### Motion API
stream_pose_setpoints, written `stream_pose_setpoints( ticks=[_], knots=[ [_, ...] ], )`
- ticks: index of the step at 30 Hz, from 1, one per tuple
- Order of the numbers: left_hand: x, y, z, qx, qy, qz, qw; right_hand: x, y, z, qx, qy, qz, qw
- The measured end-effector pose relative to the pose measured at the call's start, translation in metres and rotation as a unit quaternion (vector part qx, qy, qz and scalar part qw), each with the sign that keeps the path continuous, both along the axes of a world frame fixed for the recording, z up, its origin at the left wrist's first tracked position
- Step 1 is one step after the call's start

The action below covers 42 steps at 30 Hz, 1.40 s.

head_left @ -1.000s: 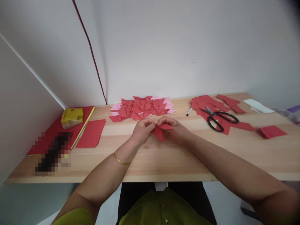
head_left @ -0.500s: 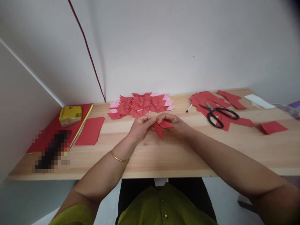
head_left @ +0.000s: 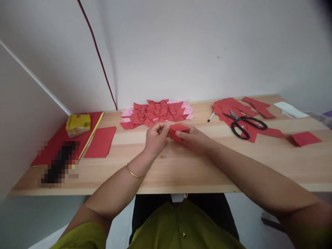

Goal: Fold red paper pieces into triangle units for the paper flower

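Between my two hands, just above the wooden table, is a piece of folded red paper (head_left: 178,128) with its flaps standing apart. My left hand (head_left: 157,138) pinches its left end between thumb and fingers. Around its right side my right hand (head_left: 195,138) is closed, the thumb lying across the front flap and the fingers mostly hidden behind the paper. Just beyond my hands lies a heap of folded red and pink paper pieces (head_left: 157,112).
Black-handled scissors (head_left: 240,122) rest on red paper scraps (head_left: 233,105), beside a pen (head_left: 211,117). A creased red sheet (head_left: 306,138) lies far right. At left are stacked red sheets (head_left: 101,141), a yellow packet (head_left: 78,124) and a blurred-out dark object (head_left: 61,162).
The folded paper has turned in my hands, and its pointed flaps no longer hang downward. My right thumb has moved onto its front. The view has shifted slightly.
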State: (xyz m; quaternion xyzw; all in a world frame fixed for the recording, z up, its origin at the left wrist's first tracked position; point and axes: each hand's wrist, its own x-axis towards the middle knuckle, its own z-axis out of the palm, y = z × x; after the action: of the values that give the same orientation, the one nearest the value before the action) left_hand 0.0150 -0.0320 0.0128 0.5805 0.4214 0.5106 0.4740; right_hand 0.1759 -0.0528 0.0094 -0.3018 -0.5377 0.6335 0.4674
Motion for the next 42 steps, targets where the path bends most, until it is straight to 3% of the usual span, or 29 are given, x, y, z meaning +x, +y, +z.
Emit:
stream_pose_setpoints(
  ticks=[9, 15, 22, 31, 36, 42],
  knots=[
    [0.001, -0.004, -0.001, -0.035, 0.034, -0.061, 0.997, 0.007, 0.007, -0.01, -0.038, -0.048, -0.134, 0.989],
    [0.0, -0.002, 0.001, -0.054, 0.077, -0.108, 0.99, 0.02, 0.011, 0.001, -0.019, -0.166, -0.102, 0.981],
    [-0.001, -0.002, 0.0, -0.033, 0.102, -0.111, 0.988, 0.021, 0.01, 0.0, -0.001, -0.162, -0.074, 0.984],
    [0.002, -0.002, -0.002, 0.014, 0.14, -0.112, 0.984, 0.014, 0.005, 0.006, 0.057, -0.207, -0.146, 0.966],
    [0.0, 0.0, -0.002, 0.0, 0.118, -0.122, 0.986, 0.015, 0.005, 0.005, 0.001, -0.197, -0.13, 0.972],
    [0.001, 0.003, -0.006, -0.058, -0.01, -0.051, 0.997, 0.02, 0.012, -0.006, -0.035, -0.113, -0.105, 0.987]
  ],
)
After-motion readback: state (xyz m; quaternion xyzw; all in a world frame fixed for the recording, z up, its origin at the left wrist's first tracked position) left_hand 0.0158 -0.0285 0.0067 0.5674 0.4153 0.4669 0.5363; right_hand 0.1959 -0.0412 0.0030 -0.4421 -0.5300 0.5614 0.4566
